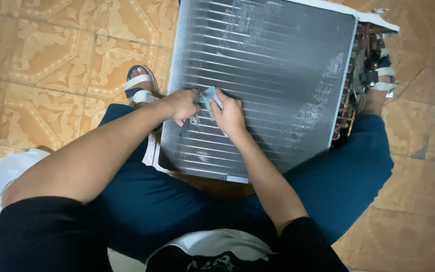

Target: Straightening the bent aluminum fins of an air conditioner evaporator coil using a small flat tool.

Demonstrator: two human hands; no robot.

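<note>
At the far left a white plastic bag (6, 176) lies on the patterned tile floor (51, 60). Just right of it the person's left arm runs up and to the right, and beyond it a foot in a blue-and-white sandal (139, 85) rests on the tiles beside the left edge of the coil. The left hand (179, 105) sits on the finned coil (268, 75), its grip closed around a thin dark tool (187, 123) whose long axis slants from upper right at the fist down to lower left, the free end pointing toward the person's knee. Touching it on the right, the right hand (229, 117) has its grip pinched together on a small grey comb-like piece (212, 96), held against the fins and tilted so its upper end points up and left. Both hands meet near the left middle of the coil face. The coil is a grey rectangular slab standing between the legs in blue trousers (338, 186), its fins running as horizontal lines across the face, with pale scuffed patches toward the right. At its right edge copper tube bends (351, 90) stack vertically, and the other sandalled foot (381, 75) stands just beyond them
</note>
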